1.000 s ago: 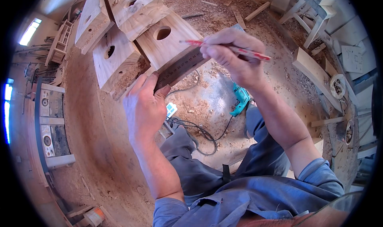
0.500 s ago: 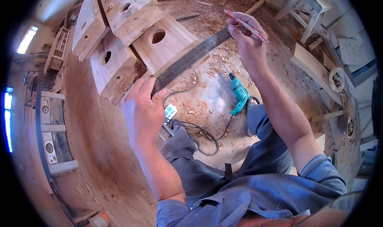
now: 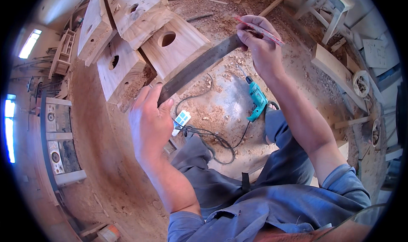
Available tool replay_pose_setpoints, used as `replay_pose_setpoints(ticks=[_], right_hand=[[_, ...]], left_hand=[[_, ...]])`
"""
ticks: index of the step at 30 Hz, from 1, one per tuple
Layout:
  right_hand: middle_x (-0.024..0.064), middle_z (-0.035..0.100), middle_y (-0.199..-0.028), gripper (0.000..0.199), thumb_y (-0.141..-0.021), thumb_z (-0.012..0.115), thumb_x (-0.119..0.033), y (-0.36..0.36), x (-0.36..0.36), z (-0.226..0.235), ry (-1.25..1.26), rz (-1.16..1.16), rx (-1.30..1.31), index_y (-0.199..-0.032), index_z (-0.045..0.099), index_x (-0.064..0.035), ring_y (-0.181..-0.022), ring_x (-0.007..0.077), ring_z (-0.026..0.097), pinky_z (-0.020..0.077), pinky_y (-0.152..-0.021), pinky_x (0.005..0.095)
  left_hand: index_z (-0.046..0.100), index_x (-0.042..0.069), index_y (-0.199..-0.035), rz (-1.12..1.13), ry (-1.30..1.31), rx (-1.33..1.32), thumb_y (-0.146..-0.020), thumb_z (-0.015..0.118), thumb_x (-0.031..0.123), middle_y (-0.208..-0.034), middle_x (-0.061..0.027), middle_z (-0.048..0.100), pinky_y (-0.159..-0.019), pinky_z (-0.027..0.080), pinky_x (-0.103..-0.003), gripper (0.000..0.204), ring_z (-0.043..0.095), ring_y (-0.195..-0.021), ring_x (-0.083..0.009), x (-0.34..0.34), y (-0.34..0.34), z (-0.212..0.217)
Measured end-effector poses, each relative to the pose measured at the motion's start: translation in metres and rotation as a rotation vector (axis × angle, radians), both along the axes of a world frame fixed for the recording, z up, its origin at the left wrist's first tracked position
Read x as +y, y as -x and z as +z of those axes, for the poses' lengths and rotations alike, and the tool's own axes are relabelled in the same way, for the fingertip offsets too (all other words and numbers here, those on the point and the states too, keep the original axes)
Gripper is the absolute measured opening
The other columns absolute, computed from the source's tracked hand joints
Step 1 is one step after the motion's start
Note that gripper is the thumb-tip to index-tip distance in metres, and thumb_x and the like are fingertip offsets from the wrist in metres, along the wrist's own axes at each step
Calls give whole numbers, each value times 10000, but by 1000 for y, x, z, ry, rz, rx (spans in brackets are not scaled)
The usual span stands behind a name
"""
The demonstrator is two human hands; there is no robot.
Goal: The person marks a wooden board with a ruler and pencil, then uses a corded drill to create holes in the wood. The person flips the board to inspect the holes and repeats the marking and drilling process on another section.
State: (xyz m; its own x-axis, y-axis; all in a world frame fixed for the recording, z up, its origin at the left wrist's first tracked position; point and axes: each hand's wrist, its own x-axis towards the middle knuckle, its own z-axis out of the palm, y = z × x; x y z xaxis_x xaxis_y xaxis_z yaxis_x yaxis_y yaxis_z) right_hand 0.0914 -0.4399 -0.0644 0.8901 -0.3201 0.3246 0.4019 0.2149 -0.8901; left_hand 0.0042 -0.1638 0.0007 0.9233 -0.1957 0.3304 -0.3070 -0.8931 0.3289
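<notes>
Between my two hands a long dark metal ruler [image 3: 199,66] stretches at a slant, along the near edge of a wooden block with a round hole [image 3: 187,46]. My left hand [image 3: 149,116] is closed on the ruler's lower left end. At the upper right end, my right hand [image 3: 260,35] grips the ruler between thumb and fingers. A red and white pencil [image 3: 263,30] also lies across the fingers of that hand. More pale blocks with holes [image 3: 121,69] stand beside and behind the first one.
A teal power drill [image 3: 256,99] rests on the dusty floor among wood chips, its black cord [image 3: 214,138] looping near my feet. Next to my left leg lies a white and blue power strip [image 3: 182,119]. Planks [image 3: 340,74] and a bowl of chips [image 3: 360,83] are at the right.
The ruler has tilted, so its face looks narrower and plainer. My right hand has shifted slightly left and down with the ruler and pencil. My left hand has moved only a little.
</notes>
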Motion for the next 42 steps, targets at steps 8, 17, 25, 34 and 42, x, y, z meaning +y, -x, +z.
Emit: replay_pose_setpoints(ticks=[8,17,25,34,42], right_hand=[[38,686,-1032,211,-920,691,79,10,28,1,172,2,-119,-1106,649,-9,-962,102,651,538,-888,251],[50,706,-1090,201,-966,699,7,10,31,-5,224,37,-146,-1160,655,-16,-1020,103,657,538,-934,246],[64,705,-1101,192,-926,691,84,9,36,-2,208,21,-151,-1089,648,-8,-985,92,656,537,-903,241],[56,702,-1086,206,-926,691,88,8,37,-4,199,24,-157,-1102,648,-11,-985,96,660,540,-907,243],[50,701,-1065,196,-930,688,84,9,37,-1,184,29,-150,-1094,649,-16,-988,107,663,540,-920,253]], left_hand=[[682,-17,-1201,56,-10,63,-845,757,74,-1037,-170,649,-878,486,-487,374,620,-1012,-414,-11,2,-1],[672,-14,-1226,25,6,27,-843,729,8,-1042,-178,627,-873,483,-483,388,619,-1009,-415,-7,2,-2],[664,-10,-1235,21,6,29,-841,728,-2,-1046,-176,626,-865,481,-487,399,620,-1006,-415,-6,3,1],[661,-11,-1235,-3,1,16,-843,730,-5,-1056,-177,631,-850,490,-482,397,631,-998,-407,-5,2,2],[664,-20,-1247,-6,5,25,-849,729,-2,-1071,-173,637,-848,496,-478,405,639,-998,-404,-4,2,1]])
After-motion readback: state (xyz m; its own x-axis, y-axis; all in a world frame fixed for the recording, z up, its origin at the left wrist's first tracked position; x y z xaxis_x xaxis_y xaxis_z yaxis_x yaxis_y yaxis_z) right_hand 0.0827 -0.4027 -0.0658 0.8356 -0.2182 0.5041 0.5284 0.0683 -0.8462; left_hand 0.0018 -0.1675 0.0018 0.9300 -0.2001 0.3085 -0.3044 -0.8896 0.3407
